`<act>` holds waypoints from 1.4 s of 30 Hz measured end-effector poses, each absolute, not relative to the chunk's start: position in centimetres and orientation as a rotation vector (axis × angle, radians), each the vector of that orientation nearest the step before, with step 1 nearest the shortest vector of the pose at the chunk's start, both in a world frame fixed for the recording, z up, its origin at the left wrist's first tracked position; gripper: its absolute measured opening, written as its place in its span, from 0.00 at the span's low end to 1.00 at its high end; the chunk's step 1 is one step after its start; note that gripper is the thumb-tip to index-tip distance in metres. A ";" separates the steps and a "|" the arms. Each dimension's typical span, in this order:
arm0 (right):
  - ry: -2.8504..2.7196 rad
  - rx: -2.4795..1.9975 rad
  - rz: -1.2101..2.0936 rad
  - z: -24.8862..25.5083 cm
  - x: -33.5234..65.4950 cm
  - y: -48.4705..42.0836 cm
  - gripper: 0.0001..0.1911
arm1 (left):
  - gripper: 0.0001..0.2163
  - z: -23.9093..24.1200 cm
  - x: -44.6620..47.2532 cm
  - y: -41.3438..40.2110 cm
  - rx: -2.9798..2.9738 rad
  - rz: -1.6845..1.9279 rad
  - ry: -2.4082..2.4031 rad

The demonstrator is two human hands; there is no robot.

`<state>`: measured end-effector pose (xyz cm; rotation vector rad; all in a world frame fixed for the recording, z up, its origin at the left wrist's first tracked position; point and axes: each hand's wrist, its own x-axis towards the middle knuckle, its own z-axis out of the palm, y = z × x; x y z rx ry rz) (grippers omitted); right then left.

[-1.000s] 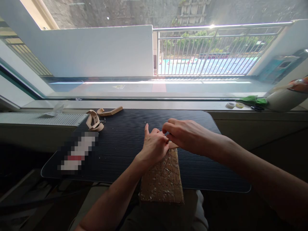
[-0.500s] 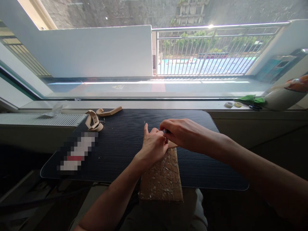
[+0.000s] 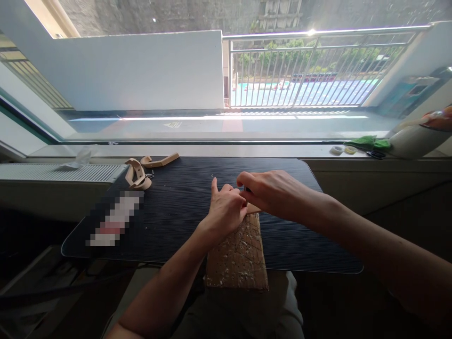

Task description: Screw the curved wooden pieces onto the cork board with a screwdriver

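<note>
A worn cardboard piece, pitted with holes and scratches, lies on the dark table and juts over its near edge. At its far end a flat tan piece pokes out from beneath my hands, mostly hidden. My left hand presses down there, thumb stretched out and the other fingers curled around something I cannot make out. Right beside it, my right hand is closed on a small dark-handled tool. Most of that tool is covered by my fingers, so its kind does not show.
Curved tan wooden-looking pieces and a longer bent one lie at the table's far left. A blurred-out pale item is nearer me. On the sill stand tape rolls, a green cloth and a pale container.
My right hand has shifted slightly up and right relative to the left, still closed on the dark-handled tool. The whole view has moved a little; the left hand keeps its pose.
</note>
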<state>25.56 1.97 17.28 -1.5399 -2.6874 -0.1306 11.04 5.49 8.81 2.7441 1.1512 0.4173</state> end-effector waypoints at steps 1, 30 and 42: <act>-2.685 -1.549 -0.137 17.4 25.6 1.9 0.07 | 0.08 8.8 11.0 5.5 2.745 0.424 1.153; -2.695 -1.502 -0.091 17.9 25.6 1.5 0.06 | 0.09 8.9 11.1 5.5 2.736 0.446 1.163; -2.663 -1.544 -0.112 17.8 25.8 1.5 0.08 | 0.10 9.0 10.9 5.4 2.742 0.423 1.132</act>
